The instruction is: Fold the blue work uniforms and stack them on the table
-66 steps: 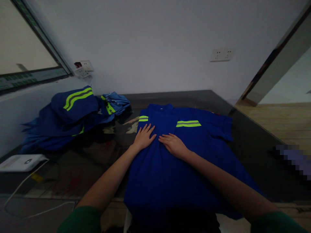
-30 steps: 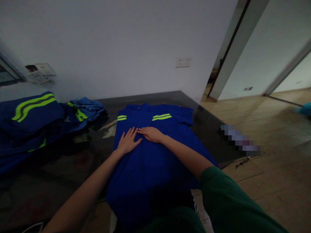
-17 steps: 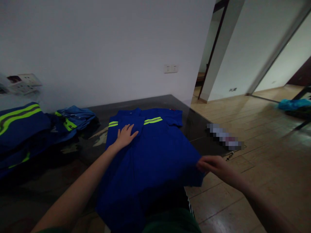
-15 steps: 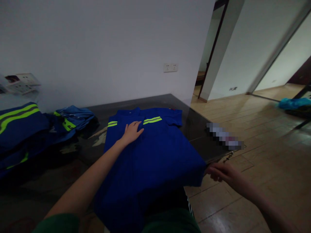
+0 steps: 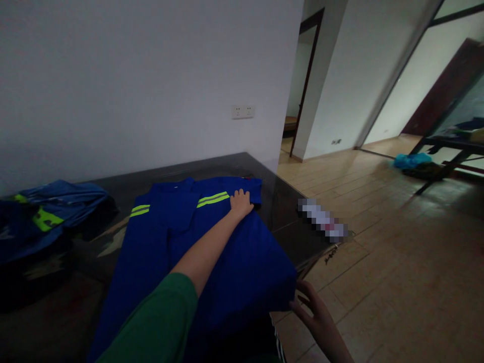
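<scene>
A dark blue work jacket with yellow-green and grey reflective bands lies spread on the dark table, its lower part hanging over the near edge. My left hand rests on the jacket's right side, at the end of the chest band, with its fingers spread on the cloth. Down at the jacket's lower right corner is my right hand. Its thumb and fingers are apart and touch the cloth edge, without a visible firm grip.
More blue clothing with yellow-green bands is heaped at the table's left. A blurred-out white object lies at the right table corner. A wall socket is behind the table. Farther right, a blue bag lies on the floor near another table.
My left hand has moved right across the chest to the far end of the band. My right hand's closed fingers have opened at the jacket corner. The view has turned right.
</scene>
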Available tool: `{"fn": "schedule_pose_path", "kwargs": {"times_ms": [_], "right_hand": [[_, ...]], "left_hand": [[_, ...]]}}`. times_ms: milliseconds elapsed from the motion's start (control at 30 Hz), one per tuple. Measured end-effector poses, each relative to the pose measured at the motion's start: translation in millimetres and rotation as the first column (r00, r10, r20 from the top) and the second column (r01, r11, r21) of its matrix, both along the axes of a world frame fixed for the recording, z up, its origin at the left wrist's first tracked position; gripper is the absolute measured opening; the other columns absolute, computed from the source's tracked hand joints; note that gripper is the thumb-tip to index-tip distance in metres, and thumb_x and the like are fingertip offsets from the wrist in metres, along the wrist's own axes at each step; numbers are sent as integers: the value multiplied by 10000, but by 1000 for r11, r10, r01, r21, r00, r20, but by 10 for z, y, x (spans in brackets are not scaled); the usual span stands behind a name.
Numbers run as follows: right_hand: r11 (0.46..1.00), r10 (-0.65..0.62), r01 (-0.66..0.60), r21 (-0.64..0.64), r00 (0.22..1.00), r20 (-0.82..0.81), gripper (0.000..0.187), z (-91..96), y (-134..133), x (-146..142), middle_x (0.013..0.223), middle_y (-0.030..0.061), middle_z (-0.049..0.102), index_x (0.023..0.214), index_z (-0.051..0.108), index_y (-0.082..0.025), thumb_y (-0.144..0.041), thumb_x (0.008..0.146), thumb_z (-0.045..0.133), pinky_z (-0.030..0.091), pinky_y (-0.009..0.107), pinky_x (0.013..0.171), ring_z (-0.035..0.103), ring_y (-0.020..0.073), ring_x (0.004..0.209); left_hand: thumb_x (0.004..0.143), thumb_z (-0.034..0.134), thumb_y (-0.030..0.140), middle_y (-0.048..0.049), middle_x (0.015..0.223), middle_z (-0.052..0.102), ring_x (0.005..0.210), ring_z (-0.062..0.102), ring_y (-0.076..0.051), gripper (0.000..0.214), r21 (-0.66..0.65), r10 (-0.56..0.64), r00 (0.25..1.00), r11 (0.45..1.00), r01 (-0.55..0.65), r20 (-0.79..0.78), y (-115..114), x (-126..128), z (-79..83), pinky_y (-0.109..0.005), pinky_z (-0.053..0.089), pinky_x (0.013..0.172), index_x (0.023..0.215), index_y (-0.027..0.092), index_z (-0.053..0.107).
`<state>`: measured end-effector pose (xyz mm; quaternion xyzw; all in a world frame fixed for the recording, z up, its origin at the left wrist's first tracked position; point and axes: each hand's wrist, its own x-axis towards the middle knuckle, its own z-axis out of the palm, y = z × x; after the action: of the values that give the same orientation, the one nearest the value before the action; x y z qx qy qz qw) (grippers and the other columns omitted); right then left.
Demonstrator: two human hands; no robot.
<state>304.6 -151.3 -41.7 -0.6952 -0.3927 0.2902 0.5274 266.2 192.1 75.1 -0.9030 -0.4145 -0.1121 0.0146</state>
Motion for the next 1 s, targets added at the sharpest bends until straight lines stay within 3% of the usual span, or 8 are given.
{"fn": "schedule_pose_path", "kwargs": {"times_ms": [167,300,467,633,700,800,900,1000], "right_hand": [[992,-121,123,36,991,-53,555,-211,134,-124,1190,118,642,1186,576,-206,-523,738,658,525,407,910,628,277,1062],[990,-137,134,-48,988,-67,645,-235,89,-154,1154,142,671,1140,635,-176,-627,679,656,525,449,899,626,328,1067],[987,-163,163,0,986,-47,467,249,-105,-284,1112,114,698,1055,686,-194,-571,809,558,531,353,893,648,270,1038],[960,-273,268,82,960,63,371,937,-107,-543,1051,89,721,1043,702,-213,-489,815,605,568,332,823,681,248,951],[972,-197,166,168,961,193,306,1159,-37,-661,1039,69,725,1051,705,-241,-436,840,598,573,325,806,690,231,923],[947,105,-237,217,866,489,259,1369,125,-898,992,40,734,1106,687,-292,-312,873,576,568,270,748,698,189,871],[760,465,-649,41,586,663,368,1423,311,-1224,887,30,736,1216,627,-277,-199,865,551,533,219,645,692,153,741],[568,737,-774,-280,327,592,447,1378,444,-1525,914,34,729,1245,608,-255,-158,808,597,509,227,631,684,168,735]], "left_hand": [[815,561,158,-130,1264,528,1215,445,-288,297,-27,-143,984,989,147,107,39,147,-3,-436,379,981,1108,185,595],[846,526,168,-129,1127,629,1107,564,-280,189,-198,-42,968,976,93,249,140,217,-24,-436,420,947,982,179,656],[829,570,263,-173,1045,671,1053,617,-307,199,-329,195,873,943,-42,447,584,55,204,-393,473,881,936,133,677],[795,575,257,-132,901,697,854,674,-245,203,-484,388,641,875,-29,662,1080,-583,543,-313,533,713,895,102,660],[796,561,246,-106,855,694,768,673,-207,216,-529,444,537,849,4,717,1183,-965,635,-292,542,660,938,104,641],[776,566,205,-71,819,683,685,654,-158,225,-571,505,407,819,50,761,1221,-1606,674,-273,549,636,980,124,616],[730,601,156,-49,782,665,636,630,-135,235,-608,561,331,792,54,759,1140,-2213,566,-264,551,621,965,145,613],[716,619,128,-44,814,654,629,620,-124,302,-634,601,293,773,22,743,987,-2650,351,-257,551,610,1015,164,606]]}}
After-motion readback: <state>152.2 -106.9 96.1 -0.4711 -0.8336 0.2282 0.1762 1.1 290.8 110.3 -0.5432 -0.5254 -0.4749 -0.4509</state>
